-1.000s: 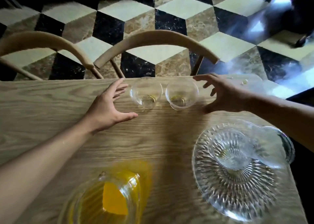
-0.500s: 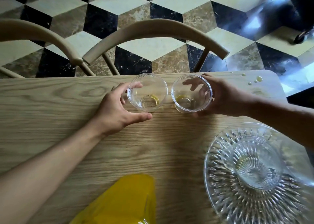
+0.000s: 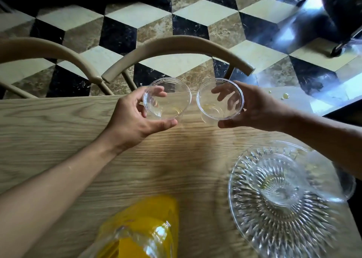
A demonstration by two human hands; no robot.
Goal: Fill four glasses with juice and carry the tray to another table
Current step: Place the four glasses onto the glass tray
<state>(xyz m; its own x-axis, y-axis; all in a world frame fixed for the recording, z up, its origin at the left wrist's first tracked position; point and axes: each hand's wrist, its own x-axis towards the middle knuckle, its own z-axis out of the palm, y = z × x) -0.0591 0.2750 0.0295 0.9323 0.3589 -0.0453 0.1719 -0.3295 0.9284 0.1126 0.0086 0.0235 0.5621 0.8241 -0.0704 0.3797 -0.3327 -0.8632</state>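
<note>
No words, nos. or signs could be read anywhere: none on the glasses, the jug, the tray or the surface.

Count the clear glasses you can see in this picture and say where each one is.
3: one glass in the left hand at, one in the right hand at, one standing on the glass tray at. A fourth may be hidden.

The floor [image 3: 188, 18] was marble, laid in cream, brown and black lozenges that read as stacked cubes. Two curved beige chair backs [image 3: 176, 46] stood against the far edge of the pale wood-grain bench [image 3: 49, 124]. Bright glare [image 3: 305, 9] fell across the floor at upper right, beside a dark wheeled base [image 3: 344, 22].
</note>
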